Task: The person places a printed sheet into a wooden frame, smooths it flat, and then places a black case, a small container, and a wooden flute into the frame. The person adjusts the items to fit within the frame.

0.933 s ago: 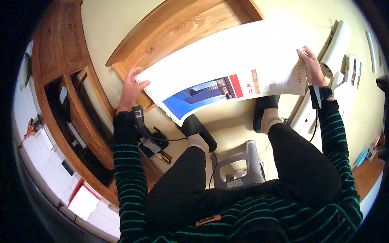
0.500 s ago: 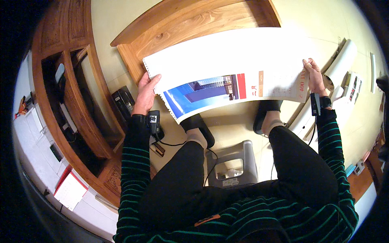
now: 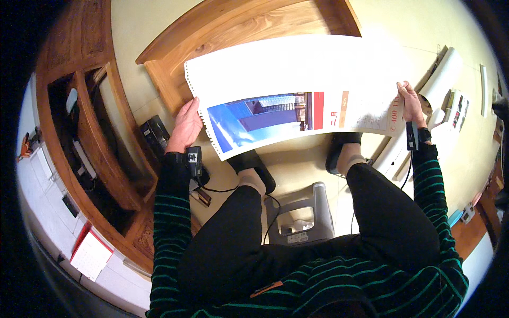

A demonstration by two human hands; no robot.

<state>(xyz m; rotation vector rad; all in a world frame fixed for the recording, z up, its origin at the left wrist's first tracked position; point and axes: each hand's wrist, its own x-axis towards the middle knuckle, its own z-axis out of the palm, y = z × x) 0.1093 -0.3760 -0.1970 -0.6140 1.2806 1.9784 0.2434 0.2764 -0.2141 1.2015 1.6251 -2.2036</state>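
Floor [image 3: 419, 26] shows past the box's [image 3: 254, 32] left and right edges; the held-up sheet [image 3: 294, 79] hides the box's near edge, left hand [image 3: 187, 124] pinching its punched left edge, right hand [image 3: 412, 106] its right

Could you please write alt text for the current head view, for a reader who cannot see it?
A person's left hand and right hand hold opposite ends of a large calendar sheet with a blue picture. Beyond it is a wooden drawer-like box; rolled white paper lies to the right, and a grey stool stands nearer the person.
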